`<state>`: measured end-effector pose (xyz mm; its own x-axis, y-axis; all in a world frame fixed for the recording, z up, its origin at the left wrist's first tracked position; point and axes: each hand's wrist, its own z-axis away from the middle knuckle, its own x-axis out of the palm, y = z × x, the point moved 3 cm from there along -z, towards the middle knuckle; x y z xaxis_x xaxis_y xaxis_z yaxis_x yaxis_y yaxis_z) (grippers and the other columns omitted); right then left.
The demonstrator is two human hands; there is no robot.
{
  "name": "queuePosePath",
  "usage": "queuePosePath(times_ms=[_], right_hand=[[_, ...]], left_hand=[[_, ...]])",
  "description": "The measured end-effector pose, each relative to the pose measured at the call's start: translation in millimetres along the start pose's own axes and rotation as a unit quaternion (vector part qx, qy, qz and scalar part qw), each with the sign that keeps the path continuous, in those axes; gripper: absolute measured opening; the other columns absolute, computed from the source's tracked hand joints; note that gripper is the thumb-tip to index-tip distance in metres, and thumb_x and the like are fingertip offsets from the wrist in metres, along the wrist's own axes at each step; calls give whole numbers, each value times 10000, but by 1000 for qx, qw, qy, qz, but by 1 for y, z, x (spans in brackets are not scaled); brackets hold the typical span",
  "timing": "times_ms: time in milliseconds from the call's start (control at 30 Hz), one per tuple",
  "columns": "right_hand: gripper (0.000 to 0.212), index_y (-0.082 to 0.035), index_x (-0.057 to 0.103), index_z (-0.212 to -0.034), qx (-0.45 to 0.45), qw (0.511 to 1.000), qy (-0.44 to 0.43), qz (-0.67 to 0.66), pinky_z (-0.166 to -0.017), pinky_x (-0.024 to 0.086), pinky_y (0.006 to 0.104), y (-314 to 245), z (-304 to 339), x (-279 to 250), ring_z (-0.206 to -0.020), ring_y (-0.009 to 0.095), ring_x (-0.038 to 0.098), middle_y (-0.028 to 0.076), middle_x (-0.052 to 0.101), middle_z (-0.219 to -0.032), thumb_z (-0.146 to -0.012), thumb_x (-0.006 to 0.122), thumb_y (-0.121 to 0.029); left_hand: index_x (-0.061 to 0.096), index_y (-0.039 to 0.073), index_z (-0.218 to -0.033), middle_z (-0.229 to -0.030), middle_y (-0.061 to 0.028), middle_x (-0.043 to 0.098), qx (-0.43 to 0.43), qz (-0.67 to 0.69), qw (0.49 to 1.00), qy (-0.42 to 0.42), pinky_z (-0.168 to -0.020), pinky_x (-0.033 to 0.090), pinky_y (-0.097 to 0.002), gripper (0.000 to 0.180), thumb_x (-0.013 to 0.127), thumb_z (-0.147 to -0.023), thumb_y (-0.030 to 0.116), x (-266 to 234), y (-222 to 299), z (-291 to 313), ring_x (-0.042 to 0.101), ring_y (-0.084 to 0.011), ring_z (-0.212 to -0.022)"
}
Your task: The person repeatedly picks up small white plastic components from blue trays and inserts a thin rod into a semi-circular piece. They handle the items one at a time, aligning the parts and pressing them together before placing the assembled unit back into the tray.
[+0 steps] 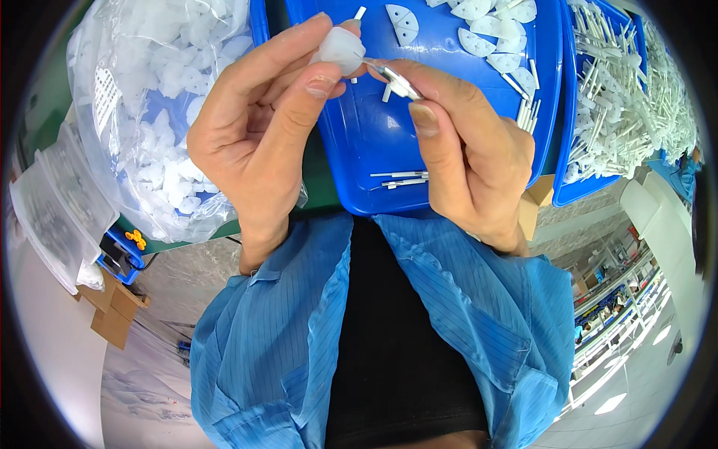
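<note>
Above a blue tray (359, 161), my left hand (254, 135) pinches a translucent white plastic piece (342, 50) between thumb and fingers. Its surface looks curved or folded. My right hand (479, 138) comes in from the other side, closed on a slim white part with a greyish, shiny section (402, 84). The part's thin tip meets the edge of the plastic piece; I cannot tell whether it goes in. In the tray lie a half-round white piece with small holes (403, 25), a heap of similar pieces (497, 34), and several thin rods (400, 179) near the front edge.
On the left a clear plastic bag (161, 112) bulges with white half-round pieces. A second blue tray (566, 191) to the right carries a pile of white rod assemblies (606, 97). Stacked clear plastic bins (63, 202) and a cardboard box (112, 310) are at the far left.
</note>
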<state>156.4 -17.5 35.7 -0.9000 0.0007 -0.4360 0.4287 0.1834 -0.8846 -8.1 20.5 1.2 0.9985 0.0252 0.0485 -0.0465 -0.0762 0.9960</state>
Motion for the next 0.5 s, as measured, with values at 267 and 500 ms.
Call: queuePosePath(times_ms=[267,500], right_hand=[[126,13,630,-1032,61,998,12,6,-521,444,199,-4,7,4,-593,51,572,66,696,-815,-933,553,-2],[149,17,625,-1069,38,999,9,0,-508,417,195,-9,0,10,-595,44,560,73,688,-813,-959,550,-50]], left_hand=[[628,-77,-1122,-1062,-287,661,64,68,993,-75,-772,604,-375,306,685,-823,-49,1,0,-1,702,-341,-899],[644,-67,-1074,-1073,-284,658,39,180,982,-36,-786,606,-406,281,693,-798,-84,-1,2,2,704,-351,-883]])
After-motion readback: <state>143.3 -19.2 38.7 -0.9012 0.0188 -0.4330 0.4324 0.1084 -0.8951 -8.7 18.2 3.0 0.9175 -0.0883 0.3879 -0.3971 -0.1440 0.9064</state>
